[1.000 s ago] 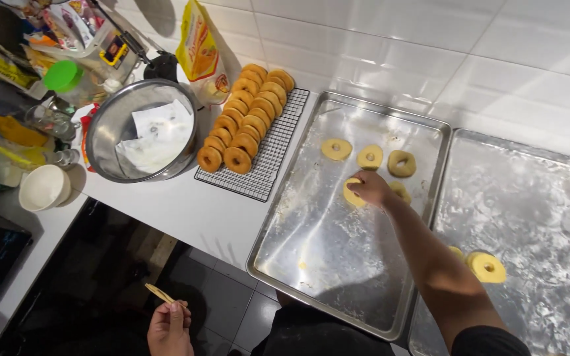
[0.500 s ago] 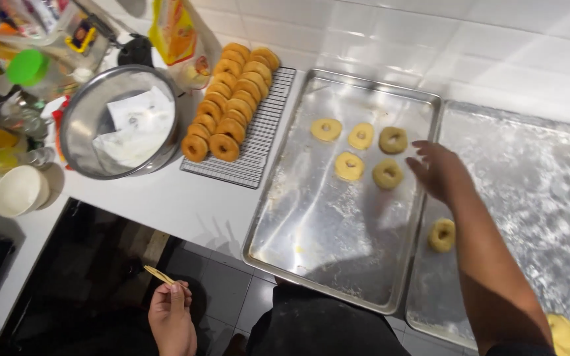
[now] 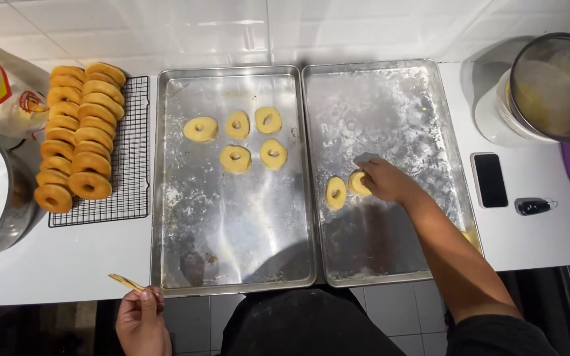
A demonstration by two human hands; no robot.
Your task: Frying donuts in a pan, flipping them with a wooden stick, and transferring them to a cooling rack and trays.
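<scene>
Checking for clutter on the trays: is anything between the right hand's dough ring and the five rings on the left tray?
Nothing visible: right hand touches a dough ring; only bare tray metal and tray rims lie between.

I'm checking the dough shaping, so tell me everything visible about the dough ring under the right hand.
The dough ring is pale yellow, raw-looking and soft, with its hole mostly hidden by the right hand, whose fingers rest on it. It lies on the floured right metal tray, left of centre, close beside a second ring that sits tilted; whether the two touch is unclear.
</scene>
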